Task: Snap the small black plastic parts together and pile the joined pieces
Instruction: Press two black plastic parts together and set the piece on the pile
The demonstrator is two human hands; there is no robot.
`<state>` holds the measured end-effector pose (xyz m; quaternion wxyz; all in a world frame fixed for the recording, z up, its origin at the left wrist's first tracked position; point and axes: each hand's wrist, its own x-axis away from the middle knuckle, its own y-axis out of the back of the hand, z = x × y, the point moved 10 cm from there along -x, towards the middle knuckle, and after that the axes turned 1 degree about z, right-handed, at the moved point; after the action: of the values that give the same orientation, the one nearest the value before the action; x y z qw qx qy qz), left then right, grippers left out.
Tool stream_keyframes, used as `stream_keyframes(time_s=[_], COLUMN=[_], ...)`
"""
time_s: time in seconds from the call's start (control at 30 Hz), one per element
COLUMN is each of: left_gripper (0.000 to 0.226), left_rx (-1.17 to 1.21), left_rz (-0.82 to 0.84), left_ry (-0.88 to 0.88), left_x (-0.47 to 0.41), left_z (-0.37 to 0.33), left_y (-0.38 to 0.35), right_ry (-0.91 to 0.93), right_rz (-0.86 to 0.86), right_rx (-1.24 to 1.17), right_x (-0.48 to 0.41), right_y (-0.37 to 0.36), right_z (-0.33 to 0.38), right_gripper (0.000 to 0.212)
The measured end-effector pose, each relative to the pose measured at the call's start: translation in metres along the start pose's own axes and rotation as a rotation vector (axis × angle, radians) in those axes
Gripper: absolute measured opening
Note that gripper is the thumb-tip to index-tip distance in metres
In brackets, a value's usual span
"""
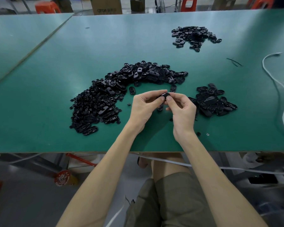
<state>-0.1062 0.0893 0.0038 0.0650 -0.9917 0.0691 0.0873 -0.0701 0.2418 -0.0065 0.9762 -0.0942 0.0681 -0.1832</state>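
Between the two hands, just above the desk (56, 79), sits a small black part (164, 95), perhaps two pieces meeting; I cannot tell. The left hand (144, 107) and right hand (181, 108) both pinch it with curled fingertips. If the halves are skewed when pressed, I reckon the piece could shoot from so slight a grip into the loose heap (115, 94) left of and beyond the hands. A careless wrist could scatter the smaller pile (213, 102) just right of the right hand.

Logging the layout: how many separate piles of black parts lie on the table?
3: the crescent pile left of centre, the near pile at right, the far pile beyond.
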Motion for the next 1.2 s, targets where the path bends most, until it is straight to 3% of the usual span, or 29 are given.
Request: stream_keyframes(time_s=[0.87,1.2], left_gripper=[0.024,0.022], left_rx=[-0.030,0.013], left_rz=[-0.096,-0.018], left_ry=[0.039,0.035], left_x=[0.000,0.000], left_z=[0.004,0.004], left_y=[0.010,0.003], right_ry=[-0.049,-0.026], right_rz=[0.040,-0.003], right_rx=[0.041,0.016], right_x=[0.000,-0.002], right_y=[-0.006,-0.001], right_z=[-0.006,-0.004], right_gripper=[0.010,0.010])
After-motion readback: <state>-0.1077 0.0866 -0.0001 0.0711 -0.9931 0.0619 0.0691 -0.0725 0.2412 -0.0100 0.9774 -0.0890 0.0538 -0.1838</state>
